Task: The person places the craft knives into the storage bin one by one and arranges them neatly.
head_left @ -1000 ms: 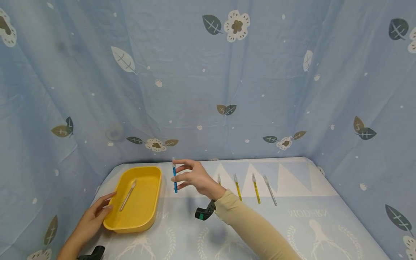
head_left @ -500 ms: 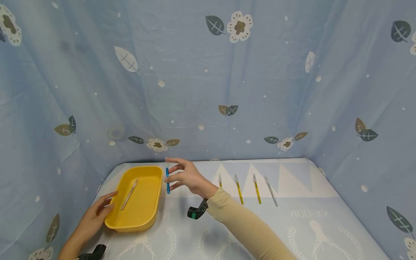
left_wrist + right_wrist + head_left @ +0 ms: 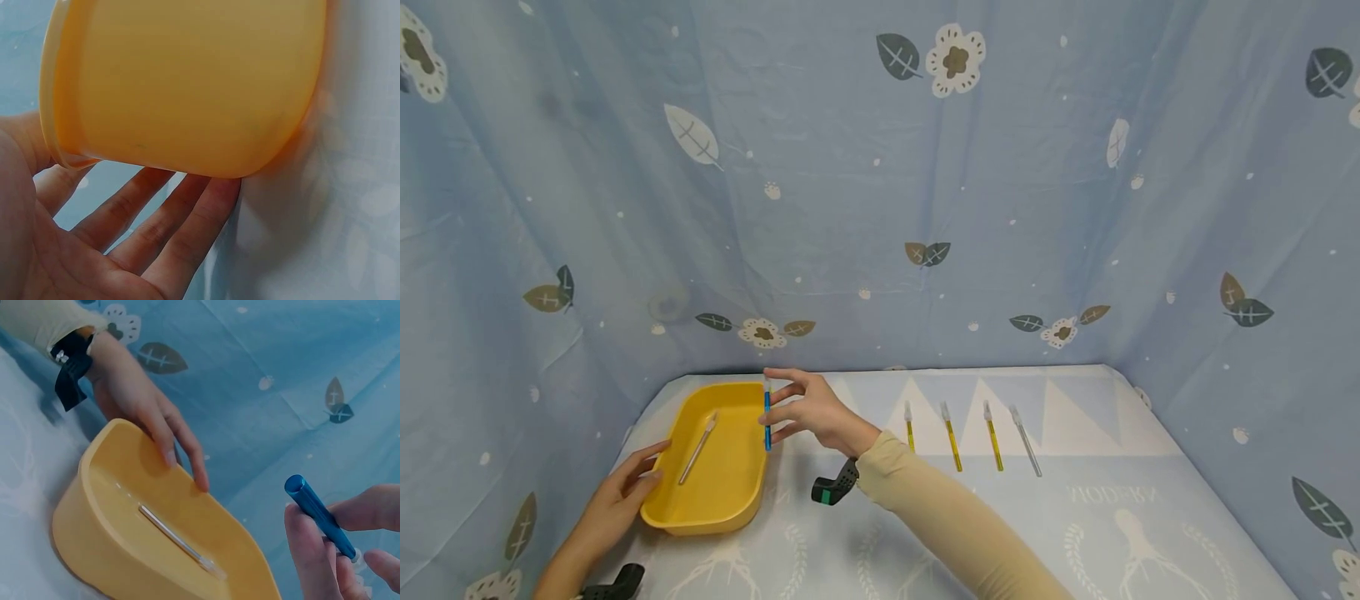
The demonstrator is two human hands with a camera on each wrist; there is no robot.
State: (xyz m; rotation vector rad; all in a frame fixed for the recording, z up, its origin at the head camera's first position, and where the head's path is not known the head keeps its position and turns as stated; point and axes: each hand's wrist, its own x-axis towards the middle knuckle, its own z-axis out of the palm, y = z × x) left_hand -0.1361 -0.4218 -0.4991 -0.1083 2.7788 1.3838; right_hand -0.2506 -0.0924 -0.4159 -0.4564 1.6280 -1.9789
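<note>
My right hand (image 3: 818,415) pinches a blue craft knife (image 3: 767,423) between thumb and fingers, upright over the right rim of a yellow tray (image 3: 703,527). Its clear-capped end points up in the head view; in the right wrist view the bare blue end shows above the fingers. My left hand (image 3: 610,506) holds the tray's left side. Thumb and index finger lie at the rim, while the other fingers (image 3: 178,240) reach against the outer wall in the left wrist view. A silver craft knife (image 3: 178,537) with a clear cap lies inside the tray.
Right of the tray, three yellow craft knives, one of them (image 3: 951,437) in the middle, lie in a spaced row on the table (image 3: 985,533). A silver craft knife (image 3: 1026,442) ends the row. Patterned blue curtains (image 3: 820,208) enclose the table at the back and sides.
My right hand has moved left with the blue craft knife, from right of the tray to over its right rim. My left hand and the tray stay in place.
</note>
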